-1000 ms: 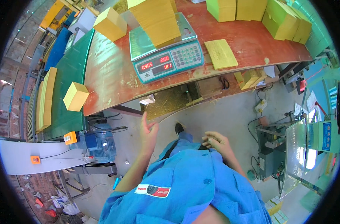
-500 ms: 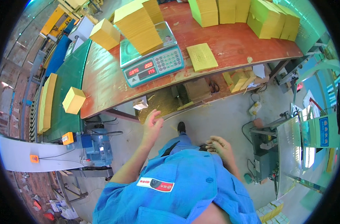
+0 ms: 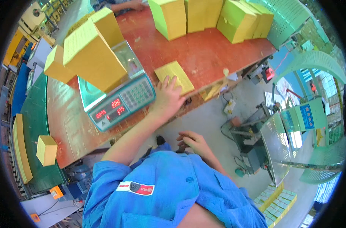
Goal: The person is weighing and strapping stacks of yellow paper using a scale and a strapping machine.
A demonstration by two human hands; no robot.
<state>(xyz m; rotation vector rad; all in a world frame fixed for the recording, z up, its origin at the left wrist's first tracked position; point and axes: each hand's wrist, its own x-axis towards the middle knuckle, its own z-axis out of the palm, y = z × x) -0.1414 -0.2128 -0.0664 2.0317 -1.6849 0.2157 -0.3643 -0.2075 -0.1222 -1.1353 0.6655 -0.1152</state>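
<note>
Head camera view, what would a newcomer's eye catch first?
Probably the tall yellow stack on the teal-edged scale, toward the left of the red tabletop. Next comes the left hand, partly covering a flat yellow piece just right of the scale. Then the row of yellow stacks standing toward the tabletop's far side.

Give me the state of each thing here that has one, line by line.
Scale: on, loaded
Display: lit red
Stack on scale: standing
Pad: lying flat, partly hidden by the left hand
Left hand: open, fingers over the pad; contact unclear
Right hand: loosely bent, nothing seen in it
Far stacks: standing in a row
Lone block: standing apart
</note>
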